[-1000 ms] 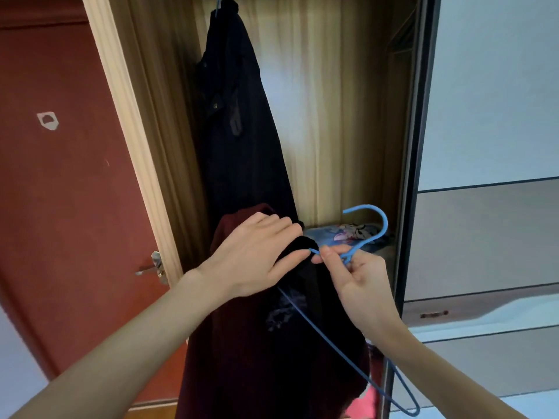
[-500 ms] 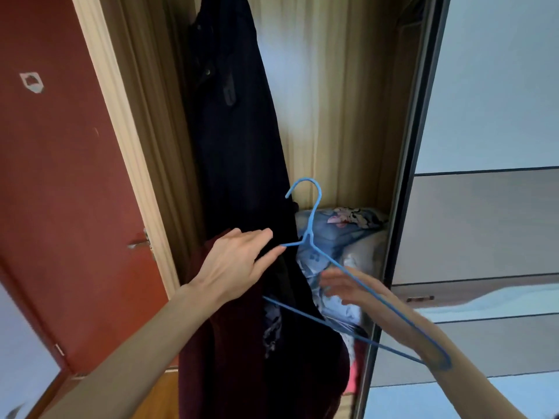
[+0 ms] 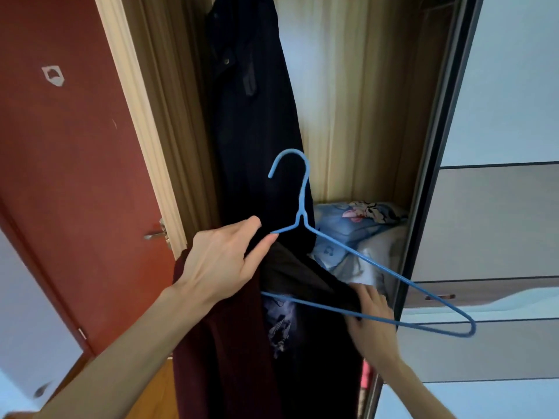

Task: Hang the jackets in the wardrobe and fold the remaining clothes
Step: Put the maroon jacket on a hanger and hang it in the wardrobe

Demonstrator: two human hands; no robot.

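A blue wire hanger [image 3: 378,269] stands hook-up in front of the open wardrobe. Its left shoulder runs into the neck of a dark maroon and black jacket [image 3: 230,358] with a pale print. My left hand [image 3: 220,264] grips that jacket at the collar, thumb against the hanger's left arm. My right hand [image 3: 373,320] sits lower right behind the hanger's bottom bar and holds the jacket's black fabric. The hanger's right shoulder sticks out bare. A long dark navy jacket [image 3: 251,116] hangs inside the wardrobe, just behind.
Folded light-blue clothes [image 3: 354,228] are piled on the wardrobe shelf. The sliding wardrobe door's dark frame [image 3: 423,207] stands close on the right. A red room door [image 3: 75,176] with a metal handle [image 3: 154,235] is on the left.
The hanger has swung upright, hook now pointing up. My right hand left the hanger's neck and dropped to the jacket's black fabric. My left hand kept hold of the collar.
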